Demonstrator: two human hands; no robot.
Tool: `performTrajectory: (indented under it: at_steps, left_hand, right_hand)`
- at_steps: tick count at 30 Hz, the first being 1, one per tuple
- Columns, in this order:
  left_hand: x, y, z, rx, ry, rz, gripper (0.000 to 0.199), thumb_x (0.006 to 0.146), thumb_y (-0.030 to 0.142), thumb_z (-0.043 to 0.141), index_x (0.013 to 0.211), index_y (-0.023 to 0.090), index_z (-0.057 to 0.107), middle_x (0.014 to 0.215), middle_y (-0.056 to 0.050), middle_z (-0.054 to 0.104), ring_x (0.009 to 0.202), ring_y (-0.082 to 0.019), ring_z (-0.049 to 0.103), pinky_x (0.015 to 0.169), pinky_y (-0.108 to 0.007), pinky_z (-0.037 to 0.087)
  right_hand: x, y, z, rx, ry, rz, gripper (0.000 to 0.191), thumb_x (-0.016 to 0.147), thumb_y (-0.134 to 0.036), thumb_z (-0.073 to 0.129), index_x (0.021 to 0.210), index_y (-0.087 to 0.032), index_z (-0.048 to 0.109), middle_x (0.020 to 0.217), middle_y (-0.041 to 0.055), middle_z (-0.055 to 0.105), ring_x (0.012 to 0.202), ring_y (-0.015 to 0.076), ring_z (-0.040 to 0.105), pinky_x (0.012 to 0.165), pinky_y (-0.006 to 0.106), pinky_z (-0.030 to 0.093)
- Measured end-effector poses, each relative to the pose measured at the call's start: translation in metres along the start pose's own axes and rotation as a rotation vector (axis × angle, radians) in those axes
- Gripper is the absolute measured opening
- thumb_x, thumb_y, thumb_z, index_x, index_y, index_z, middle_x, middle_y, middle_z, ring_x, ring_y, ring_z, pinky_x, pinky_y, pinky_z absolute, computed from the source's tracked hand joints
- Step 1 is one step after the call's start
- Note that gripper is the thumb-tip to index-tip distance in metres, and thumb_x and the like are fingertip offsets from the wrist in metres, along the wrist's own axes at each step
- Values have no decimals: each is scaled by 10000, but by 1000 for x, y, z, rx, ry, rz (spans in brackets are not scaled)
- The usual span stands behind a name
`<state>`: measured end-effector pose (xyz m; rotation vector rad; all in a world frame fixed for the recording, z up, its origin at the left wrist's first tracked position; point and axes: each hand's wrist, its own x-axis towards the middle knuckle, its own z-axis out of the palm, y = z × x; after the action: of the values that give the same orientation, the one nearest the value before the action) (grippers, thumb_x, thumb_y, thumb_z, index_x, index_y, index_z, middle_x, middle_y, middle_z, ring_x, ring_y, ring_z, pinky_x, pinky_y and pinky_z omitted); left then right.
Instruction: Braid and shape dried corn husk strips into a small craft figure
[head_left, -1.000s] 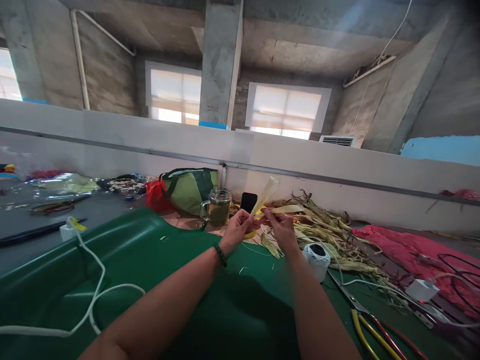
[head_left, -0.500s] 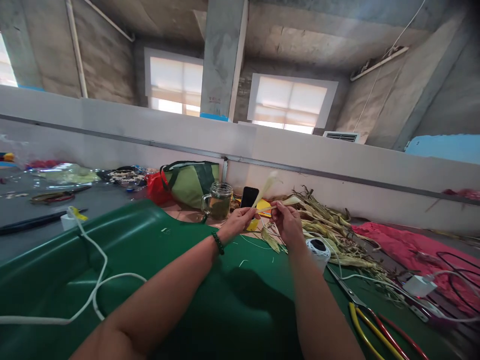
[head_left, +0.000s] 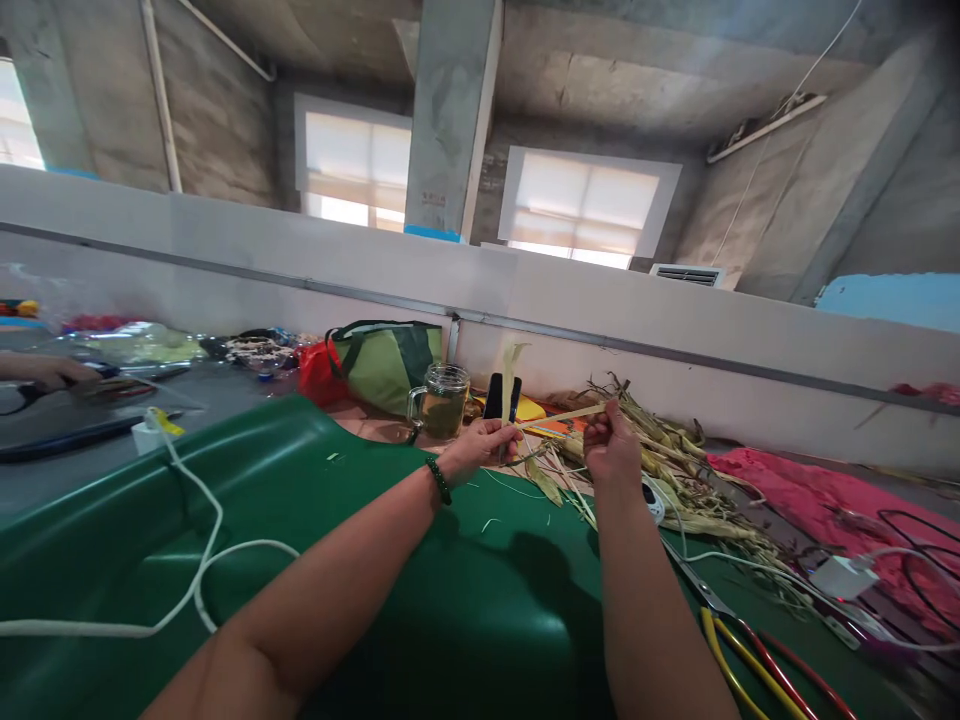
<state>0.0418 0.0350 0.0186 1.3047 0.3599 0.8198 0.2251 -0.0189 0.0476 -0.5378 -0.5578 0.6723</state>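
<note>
My left hand (head_left: 481, 446) pinches a pale strip of corn husk (head_left: 510, 375), which stands up above the fingers. From there a narrow husk strip (head_left: 562, 414) runs taut to the right, where my right hand (head_left: 611, 445) grips its far end. A green bead bracelet (head_left: 438, 481) circles my left wrist. Behind my left hand is a dark phone (head_left: 494, 396), partly covered by the husk. Beside my right hand lies a heap of dried corn husks (head_left: 667, 450). Part of a white thread spool (head_left: 653, 502) shows behind my right forearm.
Large scissors (head_left: 724, 605) with red and yellow handles lie at the right. A glass mug (head_left: 442, 402) stands near a green bag (head_left: 390, 365). A white cable (head_left: 204, 540) crosses the green mat (head_left: 360, 620). Another person's hand (head_left: 56, 370) holds scissors at far left.
My right hand has moved right, away from my left, stretching the narrow strip between them. The husk at my left hand now stands more upright. Another person's hand has appeared at far left.
</note>
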Motion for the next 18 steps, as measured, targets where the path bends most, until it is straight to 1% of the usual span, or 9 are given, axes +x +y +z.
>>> performTrajectory:
  at_steps: [2, 3, 6, 7, 8, 11, 13, 15, 18]
  left_hand:
    - [-1, -1, 0, -47, 5, 5, 534, 470, 512, 832, 734, 103, 614, 593, 2, 610, 564, -82, 562, 639, -239, 456]
    - [-1, -2, 0, -59, 15, 12, 538, 464, 505, 837, 748, 101, 625, 624, -14, 635, 598, -96, 590, 676, -253, 468]
    - [-1, -3, 0, -48, 25, 30, 542, 455, 500, 843, 767, 99, 653, 690, -44, 681, 665, -125, 635, 740, -273, 482]
    - [-1, -4, 0, -37, 12, 33, 551, 446, 506, 843, 769, 99, 660, 694, -46, 686, 668, -129, 641, 748, -277, 487]
    - [0, -5, 1, -20, -2, 40, 562, 437, 521, 839, 764, 98, 664, 688, -46, 687, 661, -130, 642, 746, -280, 492]
    - [1, -7, 2, 95, -15, 109, 590, 466, 597, 788, 740, 88, 671, 657, -49, 680, 618, -130, 634, 699, -279, 505]
    - [2, -9, 3, 198, 20, 169, 600, 518, 642, 735, 728, 84, 667, 647, -55, 677, 598, -131, 630, 653, -269, 509]
    - [2, -11, 4, 275, 63, 212, 596, 570, 661, 691, 722, 85, 659, 640, -55, 672, 583, -132, 629, 613, -258, 513]
    - [0, -12, 7, 383, 130, 284, 523, 673, 621, 643, 703, 99, 640, 627, -40, 659, 545, -121, 615, 540, -226, 500]
  right_hand:
    - [-1, -1, -1, -4, -47, -9, 391, 581, -467, 797, 684, -186, 546, 495, -108, 477, 394, 12, 379, 383, 121, 363]
    - [-3, 1, -1, -52, -113, -7, 395, 594, -503, 775, 735, -190, 580, 502, -104, 488, 394, 19, 381, 380, 129, 358]
    - [-16, 12, 6, -370, -430, 44, 414, 572, -479, 782, 840, -187, 662, 503, -85, 519, 394, 39, 386, 374, 162, 329]
    - [-21, 17, 9, -491, -516, 63, 397, 556, -449, 794, 825, -179, 679, 505, -73, 538, 400, 46, 398, 386, 175, 336]
    - [-25, 21, 12, -586, -549, 56, 365, 547, -445, 792, 762, -169, 687, 499, -59, 552, 401, 54, 408, 394, 189, 342]
    - [-33, 32, 18, -787, -479, -63, 351, 581, -481, 744, 514, -159, 620, 412, -34, 520, 385, 78, 425, 395, 219, 343]
    - [-33, 36, 18, -822, -397, -123, 378, 609, -461, 731, 445, -163, 565, 372, -31, 497, 358, 80, 427, 373, 216, 335]
    - [-31, 40, 17, -698, -340, -46, 306, 624, -393, 738, 503, -162, 578, 395, -33, 535, 333, 73, 433, 345, 197, 342]
    - [-26, 45, 14, -364, -286, 211, 157, 623, -237, 740, 651, -168, 601, 462, -32, 605, 324, 65, 470, 326, 161, 390]
